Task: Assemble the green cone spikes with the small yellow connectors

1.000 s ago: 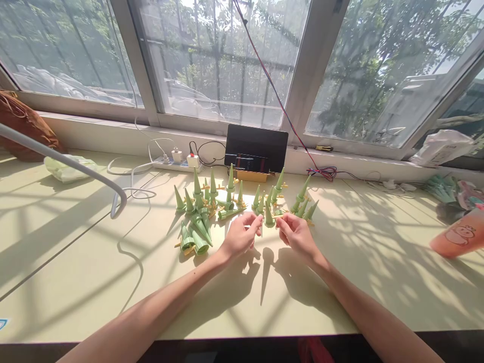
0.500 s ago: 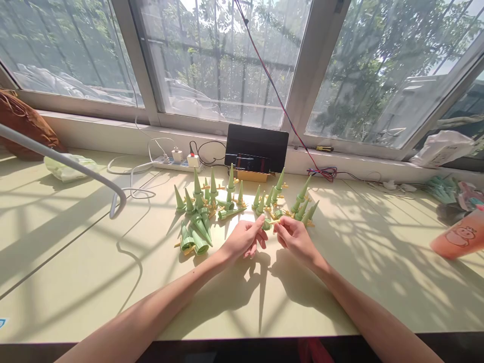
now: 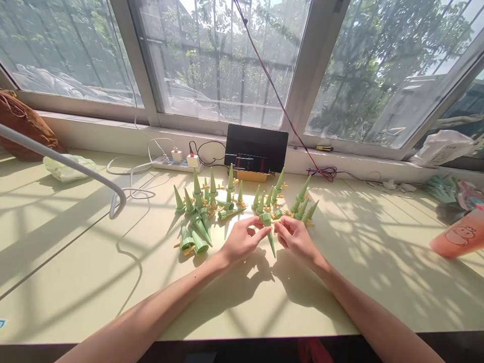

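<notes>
Between the fingers and thumb of my left hand, a green plastic watering spike is held with its wide collar up and its tip slanting down over the table. My right hand pinches a small yellow valve piece at the side of that collar; whether the piece sits in the collar I cannot tell. Just beyond both hands stand several more green spikes with yellow valves. To the left, other spikes lie on their sides in a cluster.
A black tablet leans at the back of the pale table. Behind the spikes on the left is a power strip with plugs. A grey metal bar crosses the left side. At far right stands a pinkish cup.
The held spike has turned, so its cone now shows below the fingers, pointing down. My left fingers have shifted around its collar. My right hand has hardly moved.
</notes>
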`<state>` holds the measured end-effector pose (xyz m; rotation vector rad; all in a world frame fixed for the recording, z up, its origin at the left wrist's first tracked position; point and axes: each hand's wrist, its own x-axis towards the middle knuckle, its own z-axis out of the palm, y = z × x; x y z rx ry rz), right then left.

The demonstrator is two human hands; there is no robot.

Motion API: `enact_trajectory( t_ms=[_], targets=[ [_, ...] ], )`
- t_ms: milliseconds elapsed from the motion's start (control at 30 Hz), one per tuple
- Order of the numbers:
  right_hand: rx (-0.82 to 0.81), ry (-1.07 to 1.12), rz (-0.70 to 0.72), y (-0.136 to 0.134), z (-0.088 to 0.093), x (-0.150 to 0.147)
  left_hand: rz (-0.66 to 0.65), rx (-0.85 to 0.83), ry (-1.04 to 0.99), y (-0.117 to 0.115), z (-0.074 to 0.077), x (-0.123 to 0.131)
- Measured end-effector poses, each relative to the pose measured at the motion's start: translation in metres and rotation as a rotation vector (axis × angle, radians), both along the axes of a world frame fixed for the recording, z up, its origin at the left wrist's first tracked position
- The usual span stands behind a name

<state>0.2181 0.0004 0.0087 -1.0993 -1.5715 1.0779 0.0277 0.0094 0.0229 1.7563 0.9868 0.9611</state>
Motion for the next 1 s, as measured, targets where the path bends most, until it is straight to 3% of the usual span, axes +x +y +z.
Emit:
enact_trajectory(
  t_ms=[500, 633, 767, 1000],
  targets=[
    [-0.008, 0.028, 0.011, -0.001, 0.001, -0.004, 0.072, 0.164, 0.012, 0.002, -0.003, -0.001],
    [0.041, 0.048, -0.032, 0.001, -0.001, -0.003, 0.090, 0.045, 0.015, 0.003, -0.005, 0.001],
    [0.073, 0.069, -0.038, 0.003, -0.003, 0.000, 0.086, -0.170, -0.146, 0.005, -0.003, 0.002],
    [0.052, 0.049, 0.041, 0.000, -0.004, -0.001, -0.040, -0.518, -0.201, 0.005, 0.005, 0.003]
  ],
)
